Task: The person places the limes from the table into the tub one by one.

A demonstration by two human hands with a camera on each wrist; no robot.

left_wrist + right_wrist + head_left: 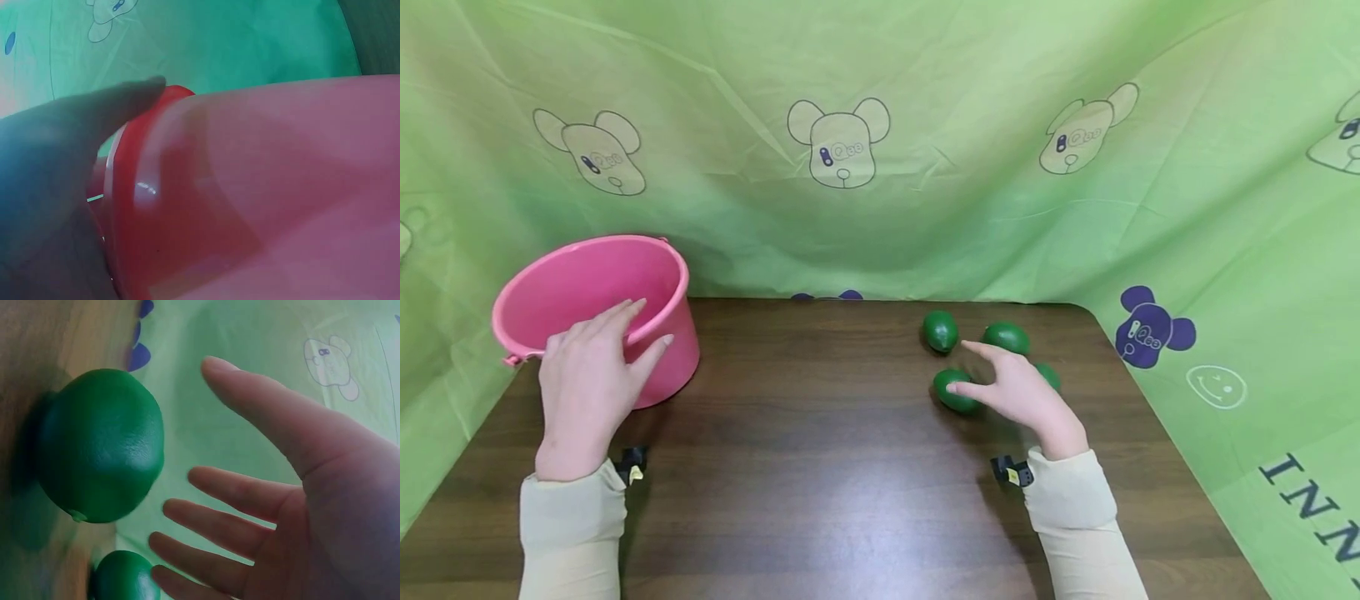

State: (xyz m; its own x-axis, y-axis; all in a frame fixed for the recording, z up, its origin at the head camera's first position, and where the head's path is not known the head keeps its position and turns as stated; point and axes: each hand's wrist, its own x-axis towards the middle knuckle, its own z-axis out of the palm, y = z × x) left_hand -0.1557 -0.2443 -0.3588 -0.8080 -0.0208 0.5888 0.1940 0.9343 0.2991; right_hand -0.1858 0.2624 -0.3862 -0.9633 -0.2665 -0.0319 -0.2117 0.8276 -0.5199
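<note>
Head view: light to lift, easy to roll

At the left of the frame stands the pink bucket [681, 358], upright on the wooden table [805, 467]. It looks like plastic, so I judge it light, a little flexible and not fragile; its thick rim should be the best place to hold. The left hand [587, 379] lies over the near part of this rim, with the thumb outside and the fingers above the inside. The fingers are loose and not closed around anything; whether they touch the rim, I cannot tell surely.

Right of centre lie 4 green fruits [940, 330], similar to limes, 1 of them partly hidden. The nearest fruit [943, 402] is behind the right thumb in this view. The right hand [1018, 390] has thumb and fingers wide apart and holds nothing; the right wrist view shows a gap before the fruit. The skin is smooth and shiny, so probably it is firm, slippery and may roll. I would grasp it around its widest middle, not at the pointed tip.
</note>
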